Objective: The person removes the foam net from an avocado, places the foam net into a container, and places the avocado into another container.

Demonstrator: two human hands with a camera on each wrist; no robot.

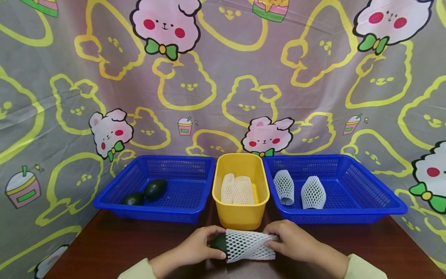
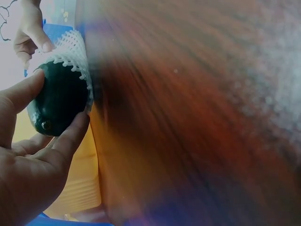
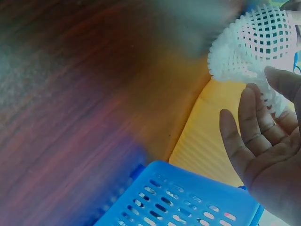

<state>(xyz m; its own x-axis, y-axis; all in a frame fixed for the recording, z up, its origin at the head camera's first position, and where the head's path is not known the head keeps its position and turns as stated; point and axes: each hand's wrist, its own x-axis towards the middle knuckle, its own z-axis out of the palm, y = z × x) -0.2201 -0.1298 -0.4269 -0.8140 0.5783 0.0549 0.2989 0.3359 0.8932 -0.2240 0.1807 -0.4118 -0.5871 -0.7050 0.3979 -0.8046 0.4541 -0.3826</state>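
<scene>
In front of the yellow bin, my left hand (image 1: 196, 247) grips a dark green avocado (image 1: 218, 243), thumb on one side and fingers on the other. Its stem end faces the palm in the left wrist view. A white foam net sleeve (image 1: 248, 245) covers the far part of this avocado (image 2: 61, 101). My right hand (image 1: 293, 240) pinches the sleeve's right end between thumb and fingers. In the right wrist view that end of the net (image 3: 263, 44) gapes open, while the other fingers are spread below it.
The yellow bin (image 1: 240, 217) holds more white foam nets (image 1: 243, 190). On the left, a blue basket (image 1: 153, 215) contains two avocados (image 1: 155, 189). Another blue basket (image 1: 341, 217) on the right holds two net-covered pieces (image 1: 313, 192). A patterned cloth (image 1: 216, 97) hangs behind the brown table (image 1: 104, 248).
</scene>
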